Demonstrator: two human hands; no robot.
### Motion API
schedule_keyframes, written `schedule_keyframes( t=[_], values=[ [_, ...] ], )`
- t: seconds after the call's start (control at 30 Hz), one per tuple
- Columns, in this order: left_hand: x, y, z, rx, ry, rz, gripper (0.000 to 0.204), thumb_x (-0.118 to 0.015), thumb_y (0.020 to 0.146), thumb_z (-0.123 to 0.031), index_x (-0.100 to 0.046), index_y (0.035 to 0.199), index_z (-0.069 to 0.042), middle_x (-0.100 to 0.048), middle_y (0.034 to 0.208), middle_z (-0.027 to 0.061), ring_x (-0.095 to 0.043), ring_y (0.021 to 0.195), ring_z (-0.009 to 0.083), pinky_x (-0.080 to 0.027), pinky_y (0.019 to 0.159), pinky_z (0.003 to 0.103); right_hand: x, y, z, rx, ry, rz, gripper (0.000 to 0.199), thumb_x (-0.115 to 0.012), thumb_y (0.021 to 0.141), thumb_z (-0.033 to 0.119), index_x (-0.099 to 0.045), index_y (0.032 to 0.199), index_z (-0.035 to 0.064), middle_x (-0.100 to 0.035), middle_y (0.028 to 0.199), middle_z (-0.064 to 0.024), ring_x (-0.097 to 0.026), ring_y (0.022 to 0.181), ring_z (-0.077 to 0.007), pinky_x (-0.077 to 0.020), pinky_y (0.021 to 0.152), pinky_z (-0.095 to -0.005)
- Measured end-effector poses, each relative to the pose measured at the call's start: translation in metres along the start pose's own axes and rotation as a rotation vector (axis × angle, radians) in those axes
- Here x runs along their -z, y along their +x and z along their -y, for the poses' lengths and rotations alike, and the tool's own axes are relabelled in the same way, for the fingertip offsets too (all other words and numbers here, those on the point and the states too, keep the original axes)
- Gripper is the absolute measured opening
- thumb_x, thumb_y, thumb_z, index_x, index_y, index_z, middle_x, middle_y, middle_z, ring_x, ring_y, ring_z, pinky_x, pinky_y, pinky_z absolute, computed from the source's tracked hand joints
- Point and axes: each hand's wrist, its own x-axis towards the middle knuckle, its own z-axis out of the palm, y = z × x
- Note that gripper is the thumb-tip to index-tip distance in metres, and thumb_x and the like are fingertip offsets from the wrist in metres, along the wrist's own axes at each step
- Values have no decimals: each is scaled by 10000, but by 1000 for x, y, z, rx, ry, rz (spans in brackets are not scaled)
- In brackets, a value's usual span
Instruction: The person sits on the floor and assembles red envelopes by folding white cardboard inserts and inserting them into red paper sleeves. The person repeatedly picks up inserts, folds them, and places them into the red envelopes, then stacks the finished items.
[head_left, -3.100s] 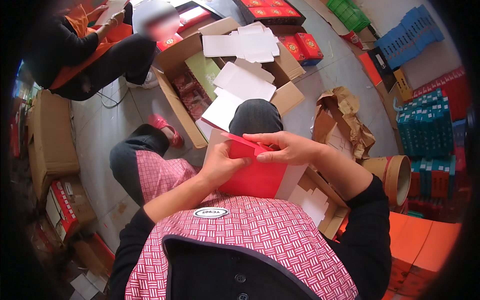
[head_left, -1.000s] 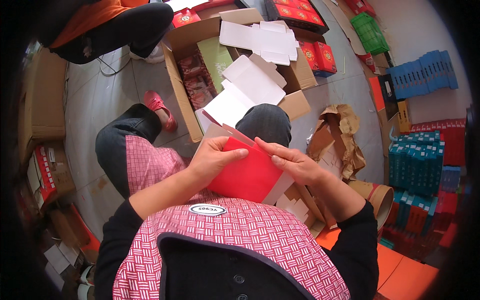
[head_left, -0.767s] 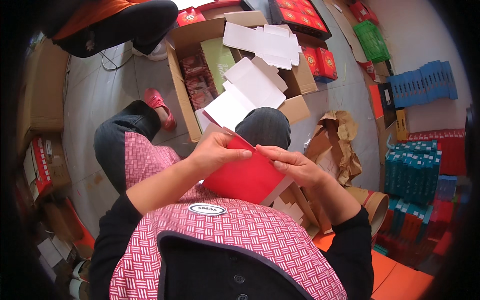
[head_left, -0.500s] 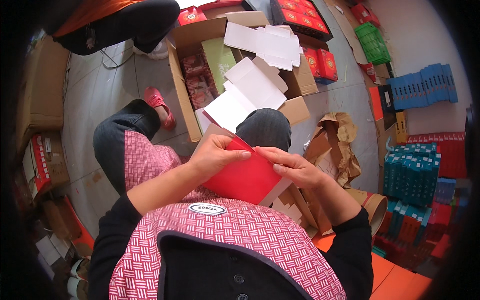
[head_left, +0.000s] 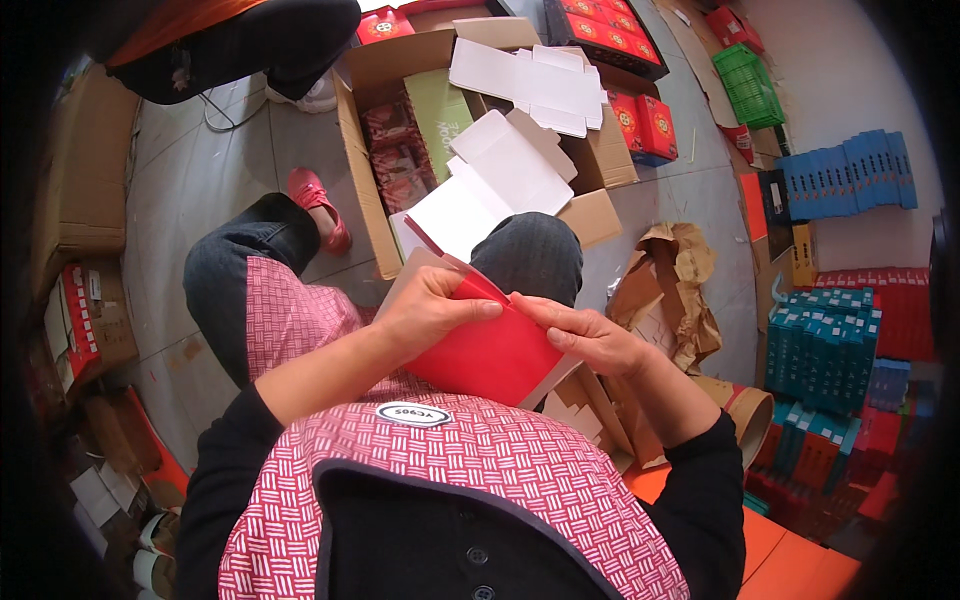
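Note:
A red cardboard sheet (head_left: 487, 358) with pale edges, like a partly folded box, lies across my lap. My left hand (head_left: 432, 308) grips its upper edge, thumb on the red face and fingers behind. Close beside it, my right hand (head_left: 585, 333) pinches the same edge, thumb and forefinger near a fold. The fingertips of both hands almost meet at the middle of that edge. What lies behind the sheet is hidden.
Ahead stands an open carton (head_left: 362, 170) with white unfolded box blanks (head_left: 515, 165) and a green panel (head_left: 438, 120) on it. Crumpled brown paper (head_left: 690, 290) lies to the right, near stacked teal boxes (head_left: 822, 345). Another person's leg (head_left: 240, 55) is at upper left.
Both hands keep their hold on the red sheet, almost still. Only a very slight shift of the whole view shows.

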Motion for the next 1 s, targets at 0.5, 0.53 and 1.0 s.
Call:
schedule_keyframes(
  t=[0.5, 0.53, 1.0],
  values=[
    [-1, -4, -2, -47, 114, -22, 148, -708, 795, -94, -701, 896, 13, -688, 796, 83, -639, 691, 128, -521, 624, 236, -1, -2, 1, -9, -39, 6, 474, -434, 979, 246, -355, 1407, 59, -281, 1476, -126, -243, 1368, -226, -181, 1107, -351],
    [-1, -4, -2, -52, 113, -19, 146, -708, 795, -95, -702, 895, 12, -688, 796, 83, -639, 691, 129, -520, 622, 236, -1, -2, 1, -10, -32, 10, 475, -435, 978, 246, -354, 1408, 59, -280, 1477, -126, -242, 1368, -226, -181, 1107, -350],
    [-1, 2, -8, -65, 385, -145, 191, -715, 791, -114, -660, 938, -5, -679, 873, 91, -633, 763, 156, -501, 703, 253, -3, 6, -1, 40, -250, -111, 471, -451, 954, 81, -349, 1413, 67, -394, 1404, -100, -370, 1285, -183, -271, 1064, -309]
  ],
)
